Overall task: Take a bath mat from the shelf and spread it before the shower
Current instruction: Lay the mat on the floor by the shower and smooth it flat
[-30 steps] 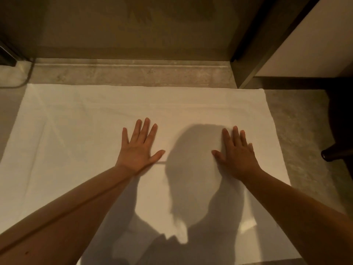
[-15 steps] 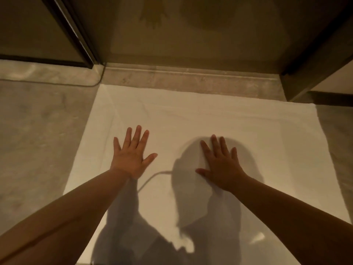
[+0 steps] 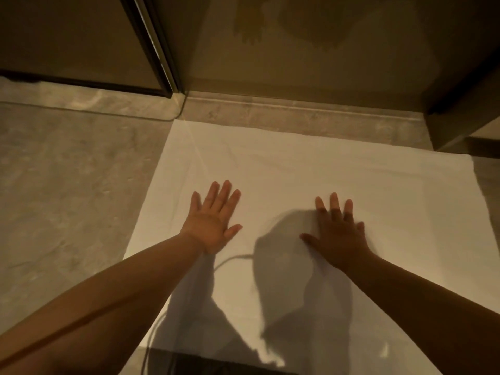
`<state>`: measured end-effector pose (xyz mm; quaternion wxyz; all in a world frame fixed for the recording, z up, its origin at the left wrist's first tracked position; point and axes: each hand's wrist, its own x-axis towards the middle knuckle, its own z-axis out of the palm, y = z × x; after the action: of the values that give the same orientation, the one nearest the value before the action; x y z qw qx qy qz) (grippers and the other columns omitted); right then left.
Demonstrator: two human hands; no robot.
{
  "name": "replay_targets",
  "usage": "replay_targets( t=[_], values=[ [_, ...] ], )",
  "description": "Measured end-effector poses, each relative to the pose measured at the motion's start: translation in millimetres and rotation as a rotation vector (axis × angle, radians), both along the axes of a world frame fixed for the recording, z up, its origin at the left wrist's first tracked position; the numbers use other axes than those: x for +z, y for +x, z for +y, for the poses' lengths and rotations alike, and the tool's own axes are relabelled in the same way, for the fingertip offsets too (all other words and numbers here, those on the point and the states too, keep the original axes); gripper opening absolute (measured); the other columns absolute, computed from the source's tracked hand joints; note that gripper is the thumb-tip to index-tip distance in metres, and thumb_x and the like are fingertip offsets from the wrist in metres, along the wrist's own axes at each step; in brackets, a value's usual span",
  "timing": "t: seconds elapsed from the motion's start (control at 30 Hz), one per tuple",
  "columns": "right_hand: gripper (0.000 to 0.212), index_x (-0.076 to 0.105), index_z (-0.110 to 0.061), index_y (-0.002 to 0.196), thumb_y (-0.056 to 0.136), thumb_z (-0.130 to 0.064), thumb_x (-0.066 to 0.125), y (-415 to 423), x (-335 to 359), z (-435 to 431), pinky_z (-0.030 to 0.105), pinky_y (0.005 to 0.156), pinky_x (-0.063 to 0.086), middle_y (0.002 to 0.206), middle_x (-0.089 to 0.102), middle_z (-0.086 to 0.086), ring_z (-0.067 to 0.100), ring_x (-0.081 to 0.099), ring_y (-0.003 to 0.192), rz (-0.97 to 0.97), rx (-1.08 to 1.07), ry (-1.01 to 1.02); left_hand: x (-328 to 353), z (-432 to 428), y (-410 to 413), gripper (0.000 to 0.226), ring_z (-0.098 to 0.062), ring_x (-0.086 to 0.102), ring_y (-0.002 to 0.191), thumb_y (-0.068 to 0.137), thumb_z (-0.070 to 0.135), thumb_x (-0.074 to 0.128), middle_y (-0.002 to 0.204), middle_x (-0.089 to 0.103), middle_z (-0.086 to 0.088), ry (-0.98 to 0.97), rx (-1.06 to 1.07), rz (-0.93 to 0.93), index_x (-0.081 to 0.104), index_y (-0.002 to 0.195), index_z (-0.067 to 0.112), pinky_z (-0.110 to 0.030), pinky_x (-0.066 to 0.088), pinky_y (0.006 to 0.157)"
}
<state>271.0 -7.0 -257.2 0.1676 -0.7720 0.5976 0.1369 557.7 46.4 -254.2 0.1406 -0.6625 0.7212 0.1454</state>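
A white bath mat [image 3: 311,171] lies flat on the stone floor, its far edge running along the raised shower threshold [image 3: 297,115]. My left hand [image 3: 213,220] rests palm down on the mat's left half, fingers spread. My right hand [image 3: 338,231] presses flat on the mat's middle, fingers apart, partly in the shadow of my head. Neither hand holds anything. Faint fold creases run across the mat near its far left corner.
Bare grey stone floor [image 3: 67,198] stretches to the left of the mat. A dark metal door frame [image 3: 151,44] rises at the threshold's left end. A dark post [image 3: 460,109] stands at the right end. Something dark [image 3: 216,364] lies at the mat's near edge.
The view has swung left, so the mat now sits right of centre. Both hands stay flat on the mat and have spread a little farther apart.
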Motion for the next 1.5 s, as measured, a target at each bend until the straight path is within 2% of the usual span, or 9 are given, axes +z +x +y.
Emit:
replay_targets(
  t=[0.1, 0.2, 0.43, 0.6, 0.9, 1.5],
  values=[
    [0.091, -0.008, -0.03, 0.146, 0.081, -0.07, 0.041, -19.4, 1.2, 10.3, 0.067, 0.105, 0.019, 0.157, -0.015, 0.006, 0.039, -0.013, 0.142, 0.011, -0.077, 0.043, -4.3, 7.9, -25.1, 0.082, -0.029, -0.028, 0.139, 0.087, 0.068, 0.019, 0.151, -0.032, -0.004, 0.059, -0.122, -0.002, -0.023, 0.144, 0.027, -0.059, 0.001, 0.112],
    [0.093, -0.01, -0.031, 0.146, 0.08, -0.072, 0.041, -38.4, 1.7, 19.9, 0.068, 0.106, 0.019, 0.157, -0.017, 0.004, 0.038, -0.014, 0.142, 0.009, -0.084, 0.08, -8.3, 14.7, -46.3, 0.09, -0.032, -0.028, 0.138, 0.082, 0.076, 0.019, 0.147, -0.038, -0.004, 0.174, -0.182, -0.058, -0.029, 0.141, 0.027, -0.063, 0.001, 0.11],
    [0.107, -0.009, -0.032, 0.146, 0.07, -0.076, 0.053, -75.6, 8.4, 38.1, 0.071, 0.102, 0.021, 0.157, -0.017, 0.006, 0.043, -0.013, 0.141, -0.007, -0.221, 0.127, 5.4, 18.0, -51.2, 0.11, -0.04, -0.031, 0.135, 0.073, 0.083, 0.031, 0.141, -0.047, -0.006, 0.292, -0.093, -0.197, -0.041, 0.132, 0.024, -0.067, 0.015, 0.106],
    [0.105, -0.009, -0.033, 0.146, 0.071, -0.076, 0.051, -83.4, 10.5, 41.6, 0.07, 0.103, 0.021, 0.157, -0.018, 0.009, 0.046, -0.014, 0.14, 0.004, -0.161, 0.157, 12.1, 18.7, -52.0, 0.119, -0.041, -0.031, 0.135, 0.068, 0.084, 0.041, 0.141, -0.048, -0.004, 0.364, -0.045, -0.204, -0.044, 0.128, 0.026, -0.069, 0.022, 0.102],
    [0.102, -0.007, -0.034, 0.146, 0.074, -0.071, 0.054, -83.2, 14.8, 40.3, 0.07, 0.102, 0.024, 0.156, -0.017, 0.011, 0.047, -0.013, 0.139, 0.009, -0.111, 0.172, 19.1, 22.1, -53.4, 0.119, -0.04, -0.029, 0.136, 0.068, 0.083, 0.042, 0.143, -0.046, -0.003, 0.396, -0.035, -0.236, -0.039, 0.134, 0.026, -0.066, 0.028, 0.102],
    [0.097, -0.007, -0.036, 0.146, 0.077, -0.067, 0.054, -69.9, 16.5, 36.8, 0.07, 0.102, 0.025, 0.156, -0.017, 0.011, 0.047, -0.014, 0.139, 0.004, -0.118, 0.177, 17.2, 19.9, -40.1, 0.12, -0.039, -0.03, 0.136, 0.066, 0.085, 0.042, 0.141, -0.048, -0.001, 0.392, -0.031, -0.235, -0.042, 0.13, 0.029, -0.065, 0.028, 0.102]
  ],
)
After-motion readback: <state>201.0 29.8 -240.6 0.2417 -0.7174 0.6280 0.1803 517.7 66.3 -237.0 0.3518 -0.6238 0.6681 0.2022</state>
